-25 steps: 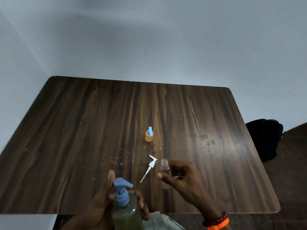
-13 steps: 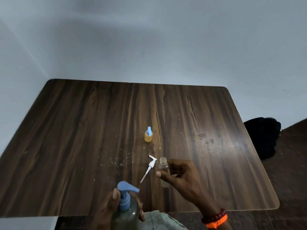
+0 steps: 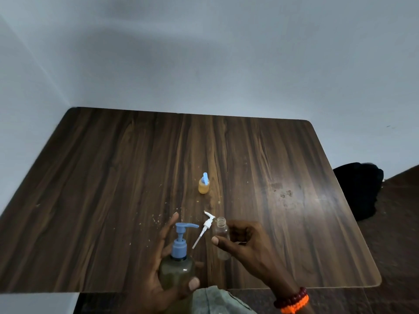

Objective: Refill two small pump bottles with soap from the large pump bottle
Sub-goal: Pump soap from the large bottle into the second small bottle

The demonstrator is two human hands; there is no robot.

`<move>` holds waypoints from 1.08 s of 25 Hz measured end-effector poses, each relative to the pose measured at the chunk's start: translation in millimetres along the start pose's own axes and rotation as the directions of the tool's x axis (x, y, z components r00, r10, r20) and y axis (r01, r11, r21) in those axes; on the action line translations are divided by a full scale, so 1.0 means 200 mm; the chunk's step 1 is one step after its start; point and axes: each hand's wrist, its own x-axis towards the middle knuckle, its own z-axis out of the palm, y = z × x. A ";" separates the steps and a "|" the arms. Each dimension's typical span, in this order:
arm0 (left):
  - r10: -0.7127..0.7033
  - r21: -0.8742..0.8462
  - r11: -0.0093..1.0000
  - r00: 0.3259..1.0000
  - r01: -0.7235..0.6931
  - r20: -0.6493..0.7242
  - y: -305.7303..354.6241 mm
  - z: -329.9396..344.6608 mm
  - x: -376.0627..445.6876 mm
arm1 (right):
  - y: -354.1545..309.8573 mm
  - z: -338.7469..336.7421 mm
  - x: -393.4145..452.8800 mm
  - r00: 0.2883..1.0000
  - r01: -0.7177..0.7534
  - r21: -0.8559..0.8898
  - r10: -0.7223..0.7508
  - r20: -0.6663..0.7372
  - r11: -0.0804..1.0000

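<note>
No legible text, labels or numbers anywhere.

clear bottle (image 3: pixel 222 240): its middle is hidden behind the right hand (image 3: pixel 243 244)
large pump bottle (image 3: pixel 178 266): base covered by the left hand (image 3: pixel 158 275)
right forearm: cut off at 5 o'clock

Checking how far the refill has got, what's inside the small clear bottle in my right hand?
The small clear bottle looks empty, its neck open; the white pump lies on the table. The right hand hides its middle.
</note>
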 end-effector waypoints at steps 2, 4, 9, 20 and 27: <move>-0.021 -0.046 0.999 1.000 0.021 -0.006 -0.07 0.01 -0.01 | -0.01 0.00 -0.01 1.000 -0.011 0.019 0.011 -0.021 1.000; -0.025 -0.083 0.996 0.999 0.029 0.044 -0.07 0.01 -0.02 | -0.01 0.00 -0.02 0.999 -0.027 0.018 0.028 -0.021 0.999; 0.006 0.066 0.998 1.000 -0.007 0.006 -0.08 0.00 0.01 | -0.01 0.00 -0.04 0.996 -0.089 0.057 0.089 -0.006 0.994; 0.192 0.133 0.968 0.968 -0.214 0.162 0.04 -0.12 0.36 | -0.11 0.00 0.05 0.999 -0.037 0.026 0.036 0.024 0.999; 0.315 0.163 0.921 0.924 -0.353 0.216 0.10 -0.11 0.33 | -0.19 -0.07 0.10 0.992 0.123 -0.019 -0.122 0.009 0.992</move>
